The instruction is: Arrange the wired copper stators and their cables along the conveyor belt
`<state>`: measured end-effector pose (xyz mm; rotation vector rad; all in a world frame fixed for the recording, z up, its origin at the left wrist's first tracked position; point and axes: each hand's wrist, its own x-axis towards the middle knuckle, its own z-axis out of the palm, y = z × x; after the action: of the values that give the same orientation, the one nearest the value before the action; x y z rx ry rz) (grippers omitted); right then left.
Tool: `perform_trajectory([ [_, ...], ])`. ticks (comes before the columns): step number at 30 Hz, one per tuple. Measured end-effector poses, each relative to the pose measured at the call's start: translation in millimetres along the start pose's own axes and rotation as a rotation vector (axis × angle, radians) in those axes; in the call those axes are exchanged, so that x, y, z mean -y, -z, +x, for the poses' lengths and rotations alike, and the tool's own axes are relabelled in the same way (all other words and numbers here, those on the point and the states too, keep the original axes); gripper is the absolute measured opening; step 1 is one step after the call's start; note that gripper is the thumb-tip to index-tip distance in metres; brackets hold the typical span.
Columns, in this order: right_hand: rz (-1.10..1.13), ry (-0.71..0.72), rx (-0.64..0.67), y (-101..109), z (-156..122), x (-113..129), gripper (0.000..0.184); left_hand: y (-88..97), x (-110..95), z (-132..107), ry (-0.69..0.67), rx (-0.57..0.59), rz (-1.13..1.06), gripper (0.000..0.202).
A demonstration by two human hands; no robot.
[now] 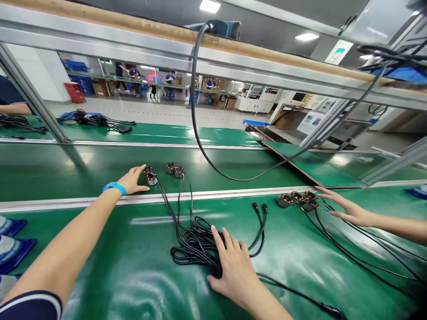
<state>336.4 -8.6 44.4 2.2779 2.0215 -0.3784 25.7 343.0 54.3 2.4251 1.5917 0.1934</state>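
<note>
My left hand [130, 181], with a blue band at the wrist, reaches to a pair of copper-wound motor stators [151, 178]. Its thumb and fingers are apart on their left side; whether they touch is unclear. Just right of these sits a second pair of stators [175, 170], with black leads running toward me. My right hand [235, 262] lies with spread fingers over the right side of a coiled bundle of black cables [193, 246], partly covering it. Two cable ends with black connectors [260, 208] stick out beyond the bundle.
At right, another person's hand [350, 211] is beside several more stators [298, 201] with trailing cables. A black cable [196, 133] hangs in a loop from the overhead shelf [133, 49]. Blue packets [15, 253] lie at left; cable bundles [96, 120] rest on the far bench.
</note>
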Motion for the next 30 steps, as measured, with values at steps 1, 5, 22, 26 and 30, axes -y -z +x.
perform_trajectory([
  [1,-0.008,-0.016,-0.025,1.3,2.4,-4.9,0.116,-6.8,-7.5,8.8,-0.001,-0.002,-0.001,0.109],
  [5,0.018,-0.025,-0.034,4.7,6.7,-21.3,0.099,-24.1,-38.4,40.5,-0.018,-0.015,0.003,0.095],
  [22,-0.048,-0.287,-0.065,24.5,-12.0,-109.3,0.073,-36.7,-129.6,97.4,-0.415,0.050,0.246,0.085],
  [26,0.017,-0.283,-0.081,18.9,-11.2,-111.0,0.077,-40.5,-143.5,105.7,-0.402,0.097,0.312,0.074],
  [30,0.048,-0.284,-0.058,17.7,-13.6,-107.6,0.089,-46.1,-157.5,117.1,-0.351,0.151,0.361,0.075],
])
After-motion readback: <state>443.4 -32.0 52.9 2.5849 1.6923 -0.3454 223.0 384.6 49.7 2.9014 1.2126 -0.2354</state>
